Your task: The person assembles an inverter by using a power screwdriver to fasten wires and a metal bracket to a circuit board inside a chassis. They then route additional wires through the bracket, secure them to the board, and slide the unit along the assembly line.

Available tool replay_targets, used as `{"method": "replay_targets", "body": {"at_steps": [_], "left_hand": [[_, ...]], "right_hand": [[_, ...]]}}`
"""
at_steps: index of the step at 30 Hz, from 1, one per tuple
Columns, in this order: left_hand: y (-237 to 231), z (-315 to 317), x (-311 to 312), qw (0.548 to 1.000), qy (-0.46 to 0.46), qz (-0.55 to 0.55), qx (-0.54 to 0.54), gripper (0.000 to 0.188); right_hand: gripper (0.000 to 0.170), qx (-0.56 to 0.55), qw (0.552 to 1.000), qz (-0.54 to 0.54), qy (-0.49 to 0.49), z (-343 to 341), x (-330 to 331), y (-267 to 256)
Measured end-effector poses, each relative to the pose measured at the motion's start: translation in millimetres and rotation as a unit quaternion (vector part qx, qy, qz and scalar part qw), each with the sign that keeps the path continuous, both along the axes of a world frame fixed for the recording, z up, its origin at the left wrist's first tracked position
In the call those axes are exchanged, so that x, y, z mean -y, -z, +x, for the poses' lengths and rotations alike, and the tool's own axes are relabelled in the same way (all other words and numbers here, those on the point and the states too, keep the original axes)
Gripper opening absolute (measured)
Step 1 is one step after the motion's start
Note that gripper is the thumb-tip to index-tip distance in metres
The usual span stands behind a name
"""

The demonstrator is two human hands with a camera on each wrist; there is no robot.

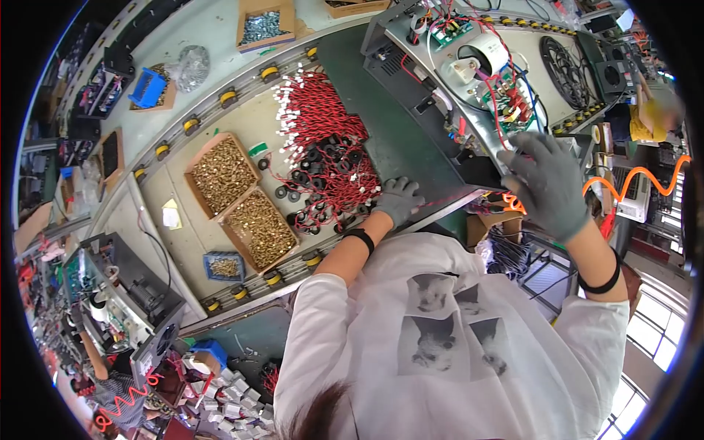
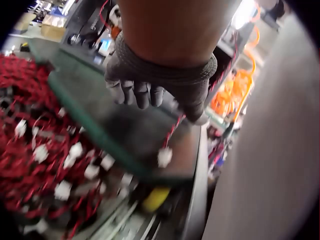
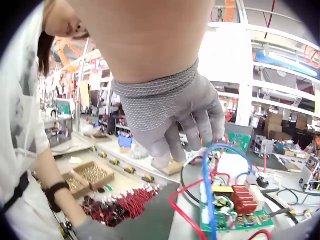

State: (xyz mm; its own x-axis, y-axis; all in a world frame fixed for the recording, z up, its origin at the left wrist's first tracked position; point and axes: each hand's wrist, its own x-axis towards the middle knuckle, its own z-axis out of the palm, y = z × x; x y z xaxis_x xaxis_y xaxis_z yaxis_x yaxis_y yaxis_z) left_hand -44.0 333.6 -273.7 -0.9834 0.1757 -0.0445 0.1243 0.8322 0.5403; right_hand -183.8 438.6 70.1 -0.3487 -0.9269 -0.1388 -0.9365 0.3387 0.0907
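Note:
My gloved left hand is low over the dark green mat, beside a heap of red-and-black twisted wires with white connectors. It pinches one twisted wire by the thumb; the white connector hangs below the hand, and the rest of the wire runs on past it. My gloved right hand, fingers loosely spread and holding nothing, is by the near end of an open grey chassis. In the right wrist view its fingertips overlap a blue cable above a green circuit board.
Black rubber rings lie among the heaped wires. Left of them stand cardboard boxes of brass-coloured parts and a small blue tray. Yellow-and-black rollers line the bench. An orange coiled hose hangs at the right.

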Motion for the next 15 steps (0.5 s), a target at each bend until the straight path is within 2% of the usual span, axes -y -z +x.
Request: {"method": "replay_targets", "body": {"at_steps": [1, 2, 3, 4, 6, 7, 8, 9, 10, 11, 12, 13, 14, 15], "left_hand": [[4.0, -1.9, -0.7, 0.998, 0.05, -0.025, 0.002, 0.03], [4.5, -5.1, -2.4, 0.994, 0.099, -0.051, 0.003, 0.028], [-0.7, -6.9, -6.0, 0.995, 0.072, -0.059, 0.023, 0.023], [-4.7, -4.8, -5.2, 0.995, 0.071, -0.065, 0.022, 0.023], [-36.0, -2.4, -1.7, 0.982, -0.008, 0.188, 0.01, 0.023], [-72.9, 3.3, 9.5, 0.968, -0.008, 0.211, -0.132, 0.016], [-98.1, 8.3, 21.8, 0.97, -0.006, 0.205, -0.133, 0.016], [-119.1, 11.9, 35.1, 0.959, -0.034, 0.172, -0.22, 0.013], [-138.9, 15.4, 47.9, 0.94, -0.061, 0.139, -0.307, 0.01], [-159.9, 18.3, 59.0, 0.914, -0.179, 0.149, -0.331, 0.008], [-176.3, 19.6, 68.8, 0.875, -0.288, 0.161, -0.354, 0.006], [-186.8, 20.1, 78.1, 0.857, -0.329, 0.193, -0.345, 0.008], [-195.2, 16.8, 85.9, 0.838, -0.364, 0.227, -0.338, 0.011], [-201.5, 10.7, 91.4, 0.83, -0.389, 0.141, -0.374, 0.015]], "right_hand": [[0.039, 0.004, 1.0, -0.006, 0.001, 7.4, -6.0, 4.3], [0.043, 0.06, 0.998, 0.016, 0.019, 13.1, -11.9, 12.8], [0.046, 0.113, 0.992, 0.037, 0.036, 17.6, -16.3, 23.2], [0.046, 0.112, 0.993, 0.031, 0.034, 23.2, -18.6, 39.9], [0.043, 0.123, 0.99, -0.074, -0.005, 34.8, -22.6, 84.8], [0.043, 0.122, 0.989, -0.08, -0.006, 39.4, -30.3, 105.2], [0.038, 0.109, 0.99, -0.08, -0.046, 43.7, -39.7, 124.1], [0.033, 0.093, 0.989, -0.08, -0.089, 45.4, -44.0, 131.6], [0.033, 0.088, 0.988, -0.085, -0.091, 45.5, -43.6, 124.1], [0.029, 0.236, 0.971, -0.034, 0.022, 45.5, -43.9, 109.7], [0.026, 0.373, 0.918, 0.014, 0.137, 44.1, -45.2, 95.4], [0.021, 0.365, 0.919, -0.12, 0.083, 34.6, -40.8, 85.1], [0.016, 0.283, 0.94, -0.179, 0.066, 27.6, -29.8, 58.0], [0.017, 0.297, 0.92, -0.225, 0.121, 19.3, -19.1, 30.0]]}}
